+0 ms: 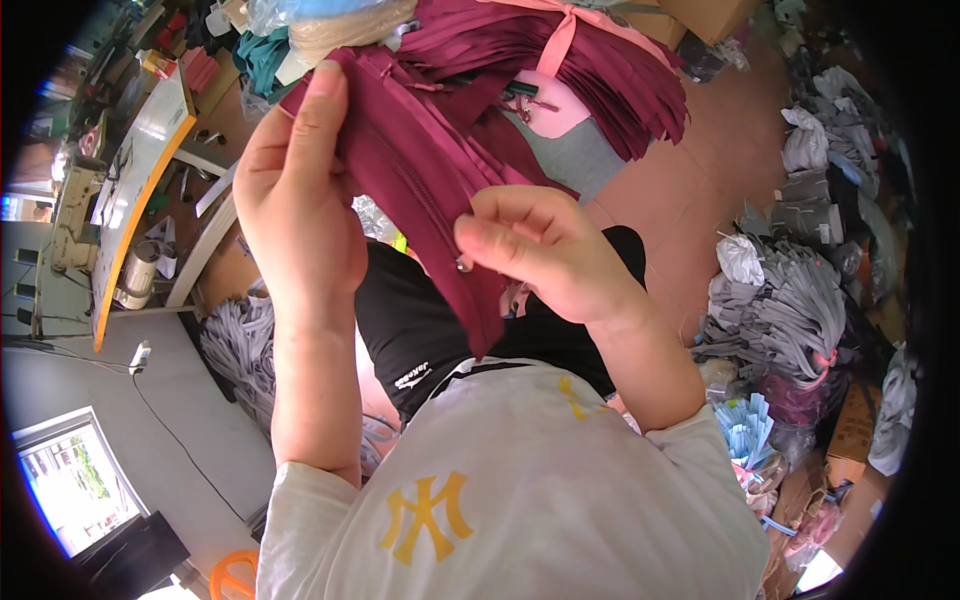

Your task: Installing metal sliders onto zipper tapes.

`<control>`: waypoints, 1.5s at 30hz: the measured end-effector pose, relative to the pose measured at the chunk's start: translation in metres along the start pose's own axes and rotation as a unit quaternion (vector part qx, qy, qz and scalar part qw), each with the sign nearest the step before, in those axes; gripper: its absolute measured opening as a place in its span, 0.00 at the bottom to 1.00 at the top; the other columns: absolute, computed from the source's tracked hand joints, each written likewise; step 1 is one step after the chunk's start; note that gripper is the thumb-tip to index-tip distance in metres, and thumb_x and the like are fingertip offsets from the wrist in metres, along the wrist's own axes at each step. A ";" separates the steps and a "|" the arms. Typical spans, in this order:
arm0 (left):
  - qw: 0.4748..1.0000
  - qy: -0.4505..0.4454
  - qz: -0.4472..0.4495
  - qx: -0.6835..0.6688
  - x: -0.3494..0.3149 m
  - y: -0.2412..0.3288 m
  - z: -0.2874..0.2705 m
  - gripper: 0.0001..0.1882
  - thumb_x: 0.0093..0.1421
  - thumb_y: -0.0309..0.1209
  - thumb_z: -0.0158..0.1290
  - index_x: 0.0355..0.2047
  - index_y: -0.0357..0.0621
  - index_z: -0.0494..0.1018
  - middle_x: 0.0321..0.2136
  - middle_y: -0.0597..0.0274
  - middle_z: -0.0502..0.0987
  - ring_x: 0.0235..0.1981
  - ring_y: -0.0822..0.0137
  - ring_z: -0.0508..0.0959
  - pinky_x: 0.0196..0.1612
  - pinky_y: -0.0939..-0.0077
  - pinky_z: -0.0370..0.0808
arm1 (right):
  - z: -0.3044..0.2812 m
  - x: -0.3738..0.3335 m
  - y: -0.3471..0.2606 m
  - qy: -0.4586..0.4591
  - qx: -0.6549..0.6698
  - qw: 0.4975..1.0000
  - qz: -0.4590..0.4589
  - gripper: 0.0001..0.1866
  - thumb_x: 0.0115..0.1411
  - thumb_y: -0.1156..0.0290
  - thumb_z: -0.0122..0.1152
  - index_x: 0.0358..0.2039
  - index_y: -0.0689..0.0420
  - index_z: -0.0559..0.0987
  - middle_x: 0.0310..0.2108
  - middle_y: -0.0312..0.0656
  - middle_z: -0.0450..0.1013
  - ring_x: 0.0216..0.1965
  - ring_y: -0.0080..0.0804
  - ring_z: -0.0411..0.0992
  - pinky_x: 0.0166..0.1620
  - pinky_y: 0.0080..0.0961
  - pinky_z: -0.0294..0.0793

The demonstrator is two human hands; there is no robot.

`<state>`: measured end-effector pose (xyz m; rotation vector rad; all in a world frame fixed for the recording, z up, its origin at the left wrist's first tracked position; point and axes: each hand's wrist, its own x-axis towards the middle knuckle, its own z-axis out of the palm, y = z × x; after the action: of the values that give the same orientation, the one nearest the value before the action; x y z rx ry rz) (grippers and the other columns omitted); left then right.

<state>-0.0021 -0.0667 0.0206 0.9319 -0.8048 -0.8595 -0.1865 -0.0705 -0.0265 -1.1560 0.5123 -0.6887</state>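
A long maroon zipper (405, 185) hangs at a slant in front of my body, its lower end tapering near my lap. My left hand (300, 215) is closed on its upper end, thumb lying on the fabric. Beside the lower part, my right hand (550, 245) has thumb and fingers pinched at the zipper's edge, next to a small metal slider (463, 265). Whether those fingertips grip the slider or the tape is hard to see. More maroon strips lie just behind the held one. Beyond them rests a thick maroon bundle (610, 85) tied with a pink band (558, 45).
A table with a yellow edge (150, 215) and a sewing machine (75, 215) stand to the left. Bundles of grey strips (785, 310), plastic bags and cardboard boxes (855, 430) crowd the right. A black cable (185, 440) hangs down the left wall. Under the maroon bundle is a grey-and-pink surface (575, 155).
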 end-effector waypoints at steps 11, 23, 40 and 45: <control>0.996 -0.001 -0.016 -0.090 0.018 -0.001 -0.019 0.09 0.66 0.32 0.52 0.39 0.38 0.77 0.34 0.64 0.80 0.32 0.76 0.78 0.37 0.81 0.75 | 0.000 -0.008 0.006 -0.014 0.051 0.998 -0.039 0.10 0.52 0.79 0.70 0.33 0.62 0.76 0.30 0.30 0.70 0.33 0.19 0.67 0.34 0.18 0.66; 0.800 -0.226 -0.063 -0.552 -0.002 -0.008 -0.064 0.21 0.67 0.38 0.45 0.16 0.50 0.61 0.42 0.62 0.70 0.56 0.57 0.64 0.68 0.47 0.49 | -0.010 -0.021 0.018 0.216 -0.492 0.659 -0.527 0.14 0.38 0.80 0.76 0.28 0.56 0.82 0.32 0.38 0.71 0.30 0.33 0.70 0.35 0.34 0.73; 0.826 -0.113 -0.023 -0.551 0.016 -0.009 -0.111 0.22 0.59 0.36 0.51 0.11 0.52 0.56 0.35 0.65 0.69 0.51 0.61 0.65 0.62 0.53 0.54 | 0.002 -0.004 0.024 0.155 -0.569 0.676 -0.441 0.21 0.35 0.82 0.67 0.36 0.57 0.84 0.28 0.37 0.69 0.25 0.31 0.67 0.26 0.24 0.67; 0.825 -0.174 -0.030 -0.537 0.081 -0.014 -0.097 0.16 0.59 0.35 0.51 0.19 0.48 0.58 0.36 0.56 0.70 0.53 0.53 0.69 0.66 0.45 0.54 | 0.006 0.009 0.018 0.175 -0.602 0.631 -0.458 0.21 0.37 0.81 0.64 0.37 0.57 0.84 0.27 0.34 0.66 0.25 0.28 0.65 0.28 0.24 0.64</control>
<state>0.1128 -0.1101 -0.0121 -0.2180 -0.4498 -1.3388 -0.1721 -0.0692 -0.0419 -2.6850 0.7277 -1.5844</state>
